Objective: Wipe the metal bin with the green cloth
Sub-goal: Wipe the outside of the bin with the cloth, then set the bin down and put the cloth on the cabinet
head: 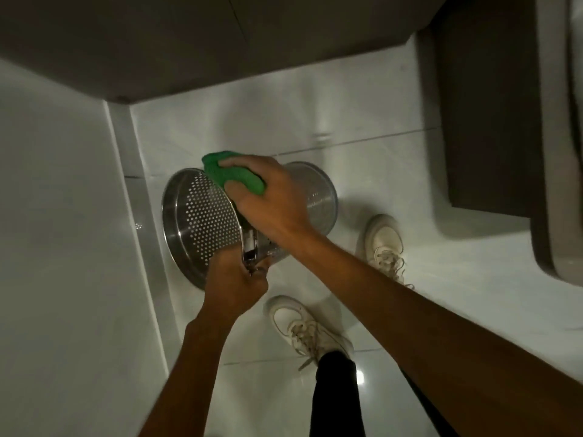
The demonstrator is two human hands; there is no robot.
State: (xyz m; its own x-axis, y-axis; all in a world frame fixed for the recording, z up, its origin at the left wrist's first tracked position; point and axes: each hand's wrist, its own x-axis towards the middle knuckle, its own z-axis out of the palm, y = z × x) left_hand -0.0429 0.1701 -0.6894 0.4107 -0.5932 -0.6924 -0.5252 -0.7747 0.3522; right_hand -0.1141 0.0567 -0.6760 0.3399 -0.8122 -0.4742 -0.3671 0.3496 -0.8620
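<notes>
A perforated metal bin [202, 222] is held tilted on its side above the tiled floor, its open mouth facing left toward me. My left hand [235, 283] grips its near rim at the bottom. My right hand [268, 197] presses a folded green cloth [230, 173] on the bin's upper outer wall near the rim. The bin's closed base [318, 197] points right, partly hidden by my right hand.
My two white sneakers [383, 244] [303, 326] stand on the white tiled floor [315, 105] just right of and below the bin. A white wall [56, 216] rises at left. Dark cabinets [142, 42] run along the top, and a dark unit [485, 121] stands at right.
</notes>
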